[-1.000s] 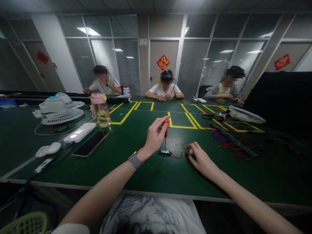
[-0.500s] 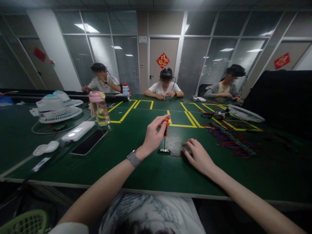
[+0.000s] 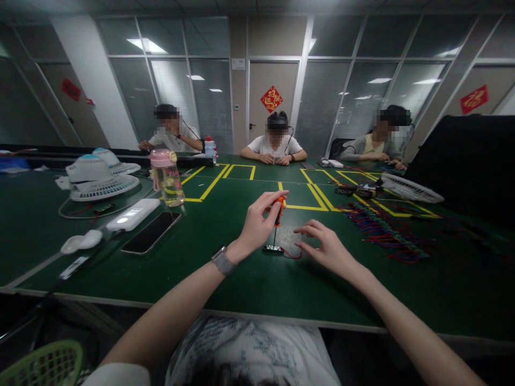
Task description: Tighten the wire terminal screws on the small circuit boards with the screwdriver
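My left hand (image 3: 259, 217) is closed around the orange and black handle of a screwdriver (image 3: 278, 213). The screwdriver stands nearly upright, its shaft pointing down at a small circuit board (image 3: 273, 249) on the green table (image 3: 225, 289). Red and dark wires (image 3: 294, 256) curve from the board's right end towards my right hand. Just right of the board, my right hand (image 3: 325, 246) hovers with its thumb and fingers apart, holding nothing. Whether the screwdriver's tip sits in a screw is too small to tell.
Left of my arms lie a phone (image 3: 151, 232), a white power bank (image 3: 132, 214), a pink-lidded bottle (image 3: 171, 182) and white fans (image 3: 104, 182). To the right are several wired boards (image 3: 386, 230) in a row. Across the table sit three people, beyond yellow tape outlines (image 3: 215, 181).
My right hand has lifted off the table and away from the wires, its fingers spreading. My left hand keeps the screwdriver on the board, its handle leaning slightly more to the right.
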Demonstrator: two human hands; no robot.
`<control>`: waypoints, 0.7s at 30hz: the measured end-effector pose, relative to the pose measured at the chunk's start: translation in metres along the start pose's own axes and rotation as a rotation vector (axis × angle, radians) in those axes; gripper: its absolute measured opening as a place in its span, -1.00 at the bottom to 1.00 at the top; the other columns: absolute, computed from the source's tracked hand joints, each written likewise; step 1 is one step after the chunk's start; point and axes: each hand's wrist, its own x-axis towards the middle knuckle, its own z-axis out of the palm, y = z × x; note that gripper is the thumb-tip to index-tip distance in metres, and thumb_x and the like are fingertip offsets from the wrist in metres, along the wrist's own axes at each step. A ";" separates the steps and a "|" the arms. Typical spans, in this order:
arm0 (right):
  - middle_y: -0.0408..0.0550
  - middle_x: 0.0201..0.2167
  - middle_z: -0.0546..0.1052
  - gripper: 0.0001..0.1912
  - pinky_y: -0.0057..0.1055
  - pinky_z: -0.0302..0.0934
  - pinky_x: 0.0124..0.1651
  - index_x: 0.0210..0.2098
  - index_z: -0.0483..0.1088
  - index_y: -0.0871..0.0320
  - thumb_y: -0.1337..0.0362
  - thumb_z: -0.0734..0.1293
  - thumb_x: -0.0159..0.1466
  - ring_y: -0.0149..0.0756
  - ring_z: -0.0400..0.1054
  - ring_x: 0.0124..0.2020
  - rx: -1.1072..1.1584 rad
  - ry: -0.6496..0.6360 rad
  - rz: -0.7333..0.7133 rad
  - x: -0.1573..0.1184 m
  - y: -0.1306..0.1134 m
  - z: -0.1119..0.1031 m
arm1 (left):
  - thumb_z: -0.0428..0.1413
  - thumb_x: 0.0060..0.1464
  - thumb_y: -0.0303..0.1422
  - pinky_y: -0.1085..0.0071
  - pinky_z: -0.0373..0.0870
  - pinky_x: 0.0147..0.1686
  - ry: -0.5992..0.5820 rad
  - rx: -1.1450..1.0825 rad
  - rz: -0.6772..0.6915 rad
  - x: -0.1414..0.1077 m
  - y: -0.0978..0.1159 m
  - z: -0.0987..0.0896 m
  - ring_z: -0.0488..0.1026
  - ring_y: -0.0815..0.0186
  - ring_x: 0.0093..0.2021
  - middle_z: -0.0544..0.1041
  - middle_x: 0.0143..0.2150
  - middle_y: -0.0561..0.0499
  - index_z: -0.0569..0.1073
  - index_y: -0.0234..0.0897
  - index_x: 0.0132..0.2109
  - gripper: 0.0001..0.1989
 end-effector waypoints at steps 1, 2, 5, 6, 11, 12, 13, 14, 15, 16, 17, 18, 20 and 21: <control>0.00 -0.27 0.43 -0.77 -0.29 0.29 -0.19 -0.16 0.47 0.14 0.19 0.32 0.24 -0.25 0.35 -0.28 0.005 -0.014 0.065 -0.004 0.006 -0.008 | -0.05 0.26 -0.38 0.45 0.45 -0.22 0.002 -0.005 -0.001 0.000 0.000 0.000 0.46 0.36 -0.20 0.45 -0.04 -0.10 0.42 -0.22 0.08 -0.70; -0.02 -0.31 0.42 -0.76 -0.31 0.28 -0.24 -0.18 0.49 0.14 0.16 0.34 0.21 -0.27 0.34 -0.33 0.018 -0.039 0.118 -0.010 0.012 -0.014 | -0.04 0.26 -0.38 0.45 0.45 -0.22 0.004 -0.010 -0.004 0.000 -0.001 0.000 0.47 0.35 -0.18 0.45 -0.03 -0.10 0.42 -0.22 0.08 -0.70; -0.04 -0.31 0.43 -0.72 -0.35 0.28 -0.29 -0.19 0.52 0.13 0.12 0.39 0.15 -0.29 0.35 -0.36 0.073 -0.178 0.213 -0.025 0.027 -0.027 | -0.04 0.25 -0.38 0.45 0.45 -0.22 0.013 -0.020 -0.009 0.000 -0.002 0.001 0.47 0.34 -0.17 0.45 -0.04 -0.10 0.42 -0.21 0.08 -0.71; -0.04 -0.30 0.44 -0.71 -0.35 0.28 -0.28 -0.20 0.53 0.12 0.12 0.39 0.14 -0.29 0.36 -0.36 0.090 -0.226 0.225 -0.029 0.030 -0.028 | -0.04 0.25 -0.38 0.45 0.45 -0.23 0.014 -0.022 -0.009 0.000 -0.003 0.001 0.47 0.35 -0.18 0.45 -0.04 -0.10 0.42 -0.21 0.07 -0.71; -0.01 -0.30 0.47 -0.75 -0.34 0.27 -0.24 -0.18 0.53 0.14 0.19 0.29 0.23 -0.26 0.38 -0.32 0.064 -0.282 0.228 -0.032 0.028 -0.019 | -0.04 0.25 -0.37 0.44 0.46 -0.25 0.016 -0.026 -0.007 0.000 -0.003 0.001 0.46 0.36 -0.21 0.44 -0.05 -0.10 0.42 -0.21 0.08 -0.70; 0.00 -0.31 0.47 -0.74 -0.34 0.27 -0.24 -0.16 0.52 0.15 0.21 0.27 0.24 -0.26 0.39 -0.33 0.045 -0.273 0.231 -0.031 0.027 -0.017 | -0.04 0.25 -0.37 0.44 0.46 -0.25 0.016 -0.022 -0.006 0.000 -0.003 0.001 0.46 0.36 -0.21 0.44 -0.05 -0.09 0.42 -0.21 0.08 -0.70; 0.01 -0.32 0.48 -0.72 -0.33 0.27 -0.24 -0.14 0.51 0.17 0.23 0.25 0.25 -0.25 0.39 -0.33 0.028 -0.264 0.233 -0.030 0.025 -0.016 | -0.04 0.25 -0.37 0.44 0.46 -0.25 0.016 -0.016 -0.006 0.000 -0.003 0.001 0.46 0.35 -0.20 0.44 -0.05 -0.09 0.42 -0.21 0.08 -0.70; 0.02 -0.32 0.49 -0.72 -0.33 0.27 -0.24 -0.12 0.50 0.18 0.24 0.24 0.25 -0.24 0.39 -0.33 0.016 -0.255 0.235 -0.029 0.025 -0.016 | -0.04 0.25 -0.37 0.44 0.46 -0.24 0.017 -0.012 -0.005 0.000 -0.003 0.001 0.46 0.35 -0.19 0.44 -0.05 -0.09 0.42 -0.20 0.08 -0.70; 0.02 -0.32 0.50 -0.71 -0.33 0.28 -0.24 -0.12 0.50 0.19 0.24 0.24 0.25 -0.24 0.39 -0.33 0.010 -0.248 0.233 -0.029 0.024 -0.016 | -0.04 0.25 -0.37 0.44 0.46 -0.24 0.019 -0.008 -0.004 0.000 -0.003 0.001 0.46 0.34 -0.18 0.44 -0.05 -0.09 0.42 -0.20 0.08 -0.70; 0.03 -0.31 0.50 -0.72 -0.33 0.28 -0.24 -0.14 0.50 0.19 0.24 0.23 0.25 -0.24 0.39 -0.32 0.009 -0.246 0.230 -0.029 0.024 -0.016 | -0.04 0.25 -0.37 0.44 0.46 -0.23 0.019 -0.006 -0.003 0.000 -0.003 0.001 0.46 0.34 -0.16 0.44 -0.04 -0.09 0.42 -0.20 0.08 -0.70; 0.04 -0.29 0.50 -0.72 -0.33 0.28 -0.23 -0.15 0.50 0.19 0.23 0.23 0.26 -0.24 0.40 -0.32 0.011 -0.247 0.226 -0.030 0.024 -0.017 | -0.04 0.25 -0.37 0.44 0.46 -0.23 0.020 -0.005 -0.002 0.000 -0.003 0.001 0.46 0.33 -0.16 0.45 -0.04 -0.09 0.42 -0.20 0.08 -0.70; 0.05 -0.28 0.49 -0.72 -0.33 0.29 -0.23 -0.17 0.51 0.18 0.22 0.22 0.27 -0.24 0.40 -0.31 0.014 -0.249 0.222 -0.031 0.025 -0.017 | -0.05 0.25 -0.37 0.45 0.46 -0.23 0.020 -0.004 -0.002 0.000 -0.003 0.001 0.46 0.33 -0.16 0.45 -0.04 -0.09 0.42 -0.20 0.08 -0.70; 0.06 -0.26 0.48 -0.70 -0.33 0.30 -0.23 -0.17 0.52 0.18 0.21 0.21 0.27 -0.24 0.40 -0.32 0.012 -0.252 0.223 -0.033 0.026 -0.019 | -0.05 0.26 -0.37 0.45 0.45 -0.23 0.020 -0.003 -0.006 0.000 -0.004 0.001 0.46 0.34 -0.17 0.45 -0.05 -0.09 0.42 -0.20 0.08 -0.70; 0.07 -0.25 0.47 -0.70 -0.33 0.30 -0.23 -0.18 0.53 0.18 0.20 0.21 0.27 -0.24 0.40 -0.32 0.007 -0.252 0.224 -0.034 0.026 -0.019 | -0.05 0.26 -0.37 0.45 0.45 -0.23 0.020 -0.003 -0.007 0.000 -0.004 0.001 0.46 0.34 -0.18 0.45 -0.05 -0.08 0.42 -0.19 0.08 -0.70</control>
